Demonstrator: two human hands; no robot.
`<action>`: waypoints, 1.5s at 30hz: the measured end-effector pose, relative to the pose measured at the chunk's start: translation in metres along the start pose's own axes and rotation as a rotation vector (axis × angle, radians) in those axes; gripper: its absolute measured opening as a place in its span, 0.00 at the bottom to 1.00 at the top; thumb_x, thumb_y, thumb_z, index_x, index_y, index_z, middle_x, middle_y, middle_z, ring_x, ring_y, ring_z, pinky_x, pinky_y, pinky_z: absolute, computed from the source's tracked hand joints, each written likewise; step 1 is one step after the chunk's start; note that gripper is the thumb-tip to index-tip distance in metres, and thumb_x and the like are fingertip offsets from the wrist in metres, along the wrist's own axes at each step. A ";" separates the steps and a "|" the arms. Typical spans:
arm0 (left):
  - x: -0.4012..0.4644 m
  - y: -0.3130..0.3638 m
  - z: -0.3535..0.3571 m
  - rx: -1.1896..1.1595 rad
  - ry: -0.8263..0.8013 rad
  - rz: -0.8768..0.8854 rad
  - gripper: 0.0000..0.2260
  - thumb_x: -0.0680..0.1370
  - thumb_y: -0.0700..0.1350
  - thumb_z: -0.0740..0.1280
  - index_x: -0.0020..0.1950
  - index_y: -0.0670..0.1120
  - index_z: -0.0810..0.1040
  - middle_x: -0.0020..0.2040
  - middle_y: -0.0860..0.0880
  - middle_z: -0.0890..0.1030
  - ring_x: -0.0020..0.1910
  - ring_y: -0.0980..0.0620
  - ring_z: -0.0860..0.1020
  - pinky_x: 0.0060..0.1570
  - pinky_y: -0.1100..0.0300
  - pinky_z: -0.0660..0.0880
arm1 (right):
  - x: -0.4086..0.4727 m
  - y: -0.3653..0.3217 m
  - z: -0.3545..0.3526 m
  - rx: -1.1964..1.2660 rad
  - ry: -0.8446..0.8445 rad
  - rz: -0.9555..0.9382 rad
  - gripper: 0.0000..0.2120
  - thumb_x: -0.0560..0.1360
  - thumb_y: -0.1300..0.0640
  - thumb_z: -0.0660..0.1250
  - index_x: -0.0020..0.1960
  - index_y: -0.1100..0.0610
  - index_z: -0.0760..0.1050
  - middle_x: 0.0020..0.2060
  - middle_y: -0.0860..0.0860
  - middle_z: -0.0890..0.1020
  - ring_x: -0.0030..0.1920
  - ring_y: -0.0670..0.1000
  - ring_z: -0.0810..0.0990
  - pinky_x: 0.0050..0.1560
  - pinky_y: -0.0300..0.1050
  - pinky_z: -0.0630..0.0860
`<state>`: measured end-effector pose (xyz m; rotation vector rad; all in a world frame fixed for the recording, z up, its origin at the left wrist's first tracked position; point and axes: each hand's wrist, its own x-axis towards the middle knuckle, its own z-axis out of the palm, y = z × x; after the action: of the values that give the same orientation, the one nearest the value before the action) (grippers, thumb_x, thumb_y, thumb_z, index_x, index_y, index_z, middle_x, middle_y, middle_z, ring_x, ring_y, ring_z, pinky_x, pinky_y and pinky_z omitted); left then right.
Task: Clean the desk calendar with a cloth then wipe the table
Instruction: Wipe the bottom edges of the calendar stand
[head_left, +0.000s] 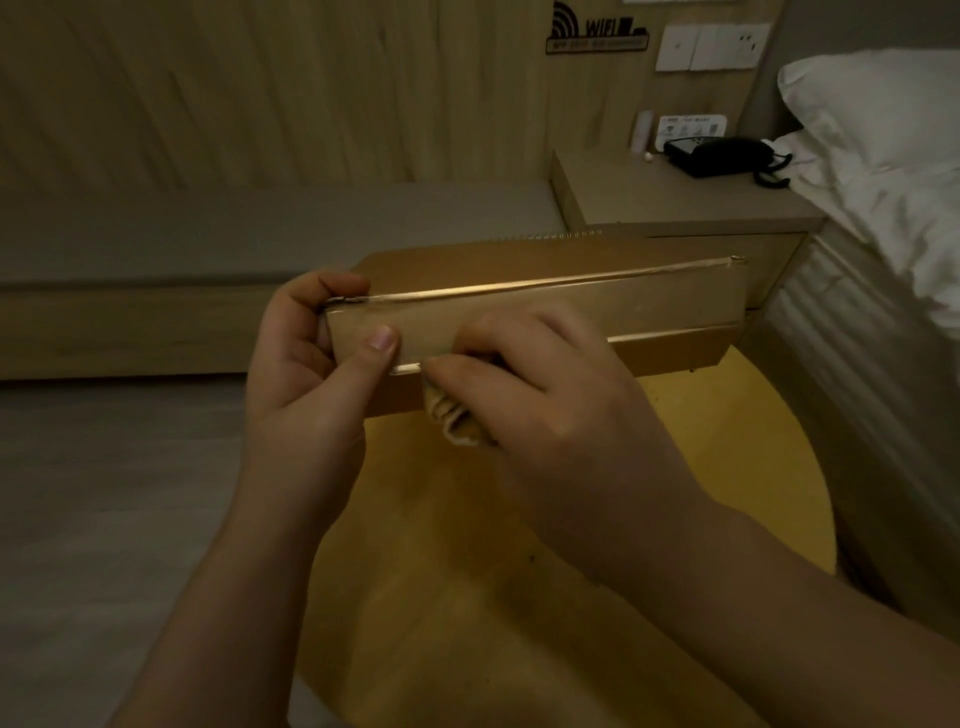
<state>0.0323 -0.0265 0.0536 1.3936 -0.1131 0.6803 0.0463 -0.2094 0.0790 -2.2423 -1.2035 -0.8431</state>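
Observation:
The brown cardboard desk calendar (649, 301) is held up in the air above the round yellow table (727, 467), its folded base turned toward me and its spiral binding along the far top edge. My left hand (317, 358) grips the calendar's left end, thumb pressed on the near face. My right hand (545, 395) holds a bunched beige cloth (457, 421) against the calendar's lower middle edge; most of the cloth is hidden under the fingers.
A wooden bedside cabinet (675, 202) stands behind the calendar with a black telephone (722, 153) on it. A bed with white pillows (883, 130) fills the right side. A long low bench (156, 312) runs along the wood-panelled wall at left. Grey floor lies at the lower left.

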 end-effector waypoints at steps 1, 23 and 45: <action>0.000 0.000 -0.001 0.004 0.006 0.001 0.14 0.76 0.36 0.67 0.57 0.52 0.75 0.44 0.59 0.83 0.44 0.55 0.79 0.45 0.51 0.78 | -0.002 0.004 -0.003 -0.009 0.002 0.008 0.11 0.80 0.61 0.68 0.59 0.63 0.84 0.54 0.60 0.84 0.55 0.59 0.79 0.54 0.47 0.75; 0.011 -0.016 -0.007 0.176 0.063 0.043 0.16 0.78 0.41 0.69 0.57 0.62 0.78 0.49 0.65 0.82 0.47 0.62 0.80 0.44 0.60 0.80 | -0.061 0.101 -0.047 -0.124 0.020 0.197 0.16 0.76 0.65 0.68 0.62 0.63 0.83 0.54 0.61 0.83 0.53 0.64 0.81 0.50 0.55 0.77; 0.010 -0.031 -0.010 0.124 0.017 -0.073 0.15 0.82 0.32 0.64 0.58 0.52 0.76 0.46 0.59 0.86 0.44 0.59 0.83 0.41 0.61 0.82 | -0.012 0.012 0.045 0.005 -0.015 0.005 0.11 0.79 0.60 0.72 0.60 0.61 0.84 0.57 0.59 0.85 0.55 0.60 0.81 0.51 0.50 0.81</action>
<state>0.0526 -0.0145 0.0294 1.5029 -0.0068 0.6467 0.0648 -0.1933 0.0376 -2.2509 -1.2044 -0.8222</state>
